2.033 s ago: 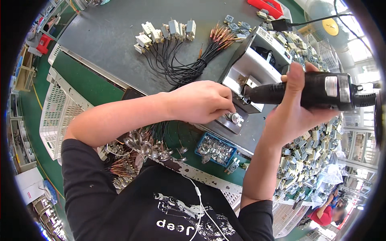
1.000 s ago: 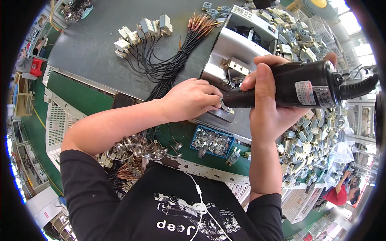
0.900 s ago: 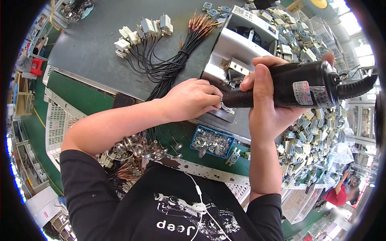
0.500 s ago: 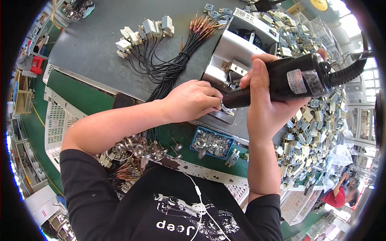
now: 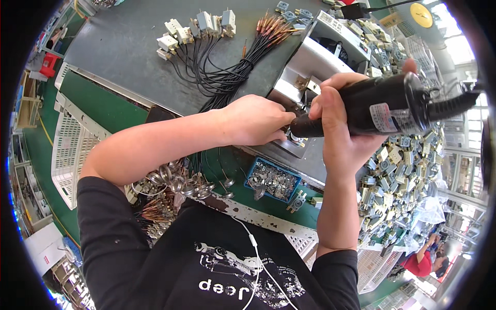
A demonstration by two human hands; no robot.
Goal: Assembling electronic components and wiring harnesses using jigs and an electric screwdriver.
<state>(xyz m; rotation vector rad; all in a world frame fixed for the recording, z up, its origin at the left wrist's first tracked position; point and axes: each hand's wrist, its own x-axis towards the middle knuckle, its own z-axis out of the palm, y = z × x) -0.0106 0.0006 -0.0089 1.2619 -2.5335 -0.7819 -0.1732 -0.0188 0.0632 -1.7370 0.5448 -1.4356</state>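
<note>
The view is taken from the head of the person, through a wide fisheye lens, and it looks steeply downward from quite near. Black shirt [image 5: 206,232] lies at six o'clock; left hand [image 5: 253,120] and right hand [image 5: 349,121] stand close around the centre. Table [image 5: 124,44] extends toward eleven o'clock, and the farther room bends along the rim, with a fan [image 5: 421,15] near two o'clock

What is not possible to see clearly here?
In the head view:
Anything pinched by the left hand: hidden by its own fingers.
Some fingers of the right hand: behind the black tool.
Far end of the tool's cable: cut off by the picture's edge.
Shapes of the metal pieces in the blue tray: too small.
</note>
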